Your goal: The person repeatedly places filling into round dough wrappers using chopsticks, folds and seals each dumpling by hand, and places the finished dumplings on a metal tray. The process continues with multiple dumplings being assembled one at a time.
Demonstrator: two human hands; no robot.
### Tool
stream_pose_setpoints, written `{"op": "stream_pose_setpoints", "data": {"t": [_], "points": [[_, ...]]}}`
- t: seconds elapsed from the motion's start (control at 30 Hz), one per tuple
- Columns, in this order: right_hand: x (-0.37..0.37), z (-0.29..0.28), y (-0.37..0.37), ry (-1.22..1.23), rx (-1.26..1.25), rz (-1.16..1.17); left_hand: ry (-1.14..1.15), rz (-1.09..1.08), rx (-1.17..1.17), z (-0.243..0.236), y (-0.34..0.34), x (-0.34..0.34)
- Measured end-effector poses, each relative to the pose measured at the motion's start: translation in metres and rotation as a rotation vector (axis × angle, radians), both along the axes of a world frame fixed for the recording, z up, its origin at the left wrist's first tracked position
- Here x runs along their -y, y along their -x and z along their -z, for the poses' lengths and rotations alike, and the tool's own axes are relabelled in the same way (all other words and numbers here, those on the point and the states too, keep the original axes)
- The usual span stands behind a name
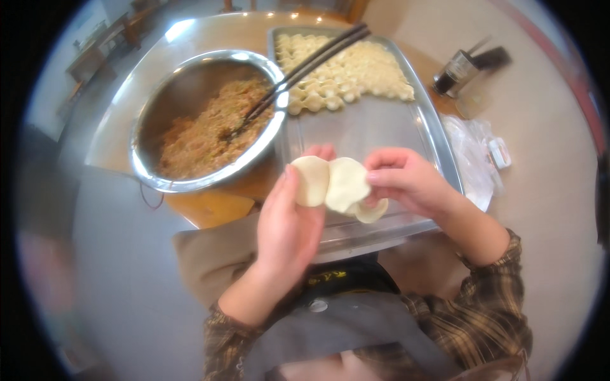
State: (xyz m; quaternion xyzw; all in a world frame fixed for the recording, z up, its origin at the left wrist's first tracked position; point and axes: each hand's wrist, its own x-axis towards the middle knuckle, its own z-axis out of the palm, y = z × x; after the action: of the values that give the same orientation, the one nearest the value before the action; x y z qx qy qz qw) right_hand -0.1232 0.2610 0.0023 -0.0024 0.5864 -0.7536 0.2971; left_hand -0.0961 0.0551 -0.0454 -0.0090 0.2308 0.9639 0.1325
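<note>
My left hand (287, 219) holds a round, pale dumpling wrapper (310, 183) between thumb and fingers. My right hand (410, 182) pinches a second dumpling wrapper (347, 185) by its right edge; the two wrappers meet or overlap slightly. Below the right fingers hangs another wrapper (372, 211), partly hidden. Both hands are above the near part of a metal tray (356, 131). Rows of dumplings (356, 70) cover the tray's far end. To the left, a steel bowl (181, 185) contains minced filling (206, 133), with dark chopsticks (305, 71) stuck in it and leaning over the rim.
Right of the tray lie a crumpled clear plastic bag (469, 155) and a small white item (499, 153). A dark container (455, 73) with utensils stands beyond, at the far right. The table's curved edge (105, 130) runs around the bowl's left side.
</note>
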Motion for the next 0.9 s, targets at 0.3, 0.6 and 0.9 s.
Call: {"op": "stream_pose_setpoints", "data": {"t": [0.3,0.6,0.9], "points": [[-0.033,0.013,0.055,-0.802,-0.483,0.351,-0.184,0.038,0.141,0.003,0.012,0.023],[0.024,-0.008,0.098,-0.597,-0.707,0.198,-0.230,0.154,0.174,0.002,0.012,0.034],[0.079,-0.047,0.143,-0.191,-0.929,-0.117,-0.342,0.214,0.235,0.005,0.016,0.051]]}}
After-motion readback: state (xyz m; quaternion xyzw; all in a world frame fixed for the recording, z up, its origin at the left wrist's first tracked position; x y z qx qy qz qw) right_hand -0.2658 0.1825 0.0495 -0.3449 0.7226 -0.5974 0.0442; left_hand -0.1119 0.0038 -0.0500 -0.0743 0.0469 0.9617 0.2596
